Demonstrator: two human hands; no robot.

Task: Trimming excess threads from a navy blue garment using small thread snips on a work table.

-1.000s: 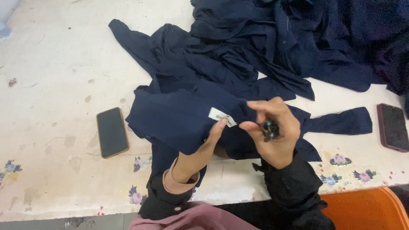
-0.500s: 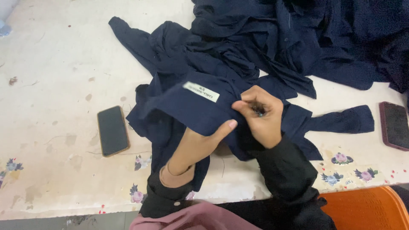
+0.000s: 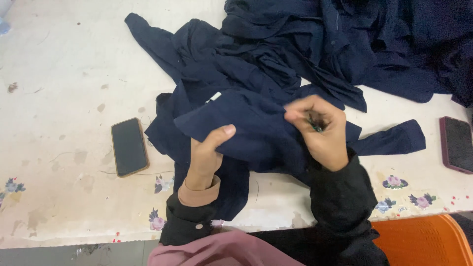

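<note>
A white, stained table (image 3: pixel 59 74) with small flower prints along its near edge is covered at the far right by a heap of navy garments (image 3: pixel 384 44). A navy garment (image 3: pixel 246 123) is spread at the centre, its long axis running from far left to near right, one sleeve pointing right. It is gripped by the left hand (image 3: pixel 207 155), thumb pressed on top, and pinched by the right hand (image 3: pixel 320 130), which is also closed on a small dark tool (image 3: pixel 314 125). A black phone (image 3: pixel 129 146) lies left, a dark red phone (image 3: pixel 457 144) right.
</note>
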